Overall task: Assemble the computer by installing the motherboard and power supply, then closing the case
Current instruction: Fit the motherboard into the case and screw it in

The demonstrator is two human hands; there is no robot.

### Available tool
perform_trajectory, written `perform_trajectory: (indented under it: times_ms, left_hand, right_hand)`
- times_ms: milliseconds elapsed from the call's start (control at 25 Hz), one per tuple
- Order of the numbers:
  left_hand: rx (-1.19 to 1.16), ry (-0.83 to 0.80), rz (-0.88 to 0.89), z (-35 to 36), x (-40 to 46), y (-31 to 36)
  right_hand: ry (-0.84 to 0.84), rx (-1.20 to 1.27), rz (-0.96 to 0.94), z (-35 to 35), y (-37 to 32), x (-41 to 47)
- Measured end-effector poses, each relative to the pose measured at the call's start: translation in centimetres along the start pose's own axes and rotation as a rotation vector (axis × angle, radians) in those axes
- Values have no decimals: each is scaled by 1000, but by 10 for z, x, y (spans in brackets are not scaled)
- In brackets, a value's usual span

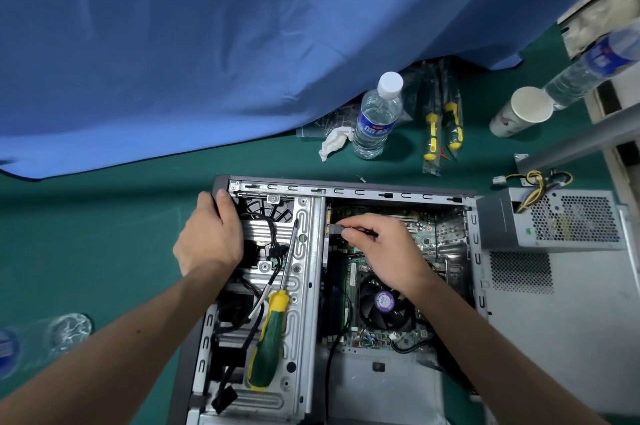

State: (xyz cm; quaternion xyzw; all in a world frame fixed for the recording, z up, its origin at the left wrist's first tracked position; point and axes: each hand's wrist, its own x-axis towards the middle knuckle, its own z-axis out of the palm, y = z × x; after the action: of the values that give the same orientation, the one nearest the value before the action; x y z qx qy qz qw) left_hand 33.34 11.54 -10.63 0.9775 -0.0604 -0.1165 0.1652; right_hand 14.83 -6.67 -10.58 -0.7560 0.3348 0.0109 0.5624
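An open grey computer case [349,189] lies on its side on a green mat. Inside it sits the green motherboard [426,237] with a black CPU fan [382,305]. My left hand [211,234] grips the case's far left corner. Over the board's upper left, my right hand [381,251] pinches a small grey cable connector [335,228]. A green-and-yellow screwdriver [268,338] rests on the metal drive cage [304,286]. The grey power supply [554,216], with yellow and black wires, lies outside the case on a pale side panel [571,338] to the right.
Behind the case stand a water bottle [377,116], a crumpled tissue [334,144], two bagged yellow-handled screwdrivers [443,126] and a paper cup [519,112]. A blue cloth [207,43] covers the back. Another bottle [588,67] lies far right, and one more bottle [38,338] lies at the left edge.
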Motion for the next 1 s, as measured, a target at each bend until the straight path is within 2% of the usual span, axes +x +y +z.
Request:
perform_trajectory:
  times_ms: [480, 720, 920, 1000]
  left_hand:
    - [1, 8, -3, 0, 0, 0]
    - [-1, 8, 0, -1, -1, 2]
    - [-6, -3, 5, 0, 0, 2]
    - [-8, -2, 10, 0, 0, 3]
  right_hand:
    - [0, -36, 5, 1, -2, -2]
    - [-121, -120, 88, -10, -12, 14]
    - [0, -110, 129, 10, -12, 1]
    - [-53, -108, 148, 4, -13, 8]
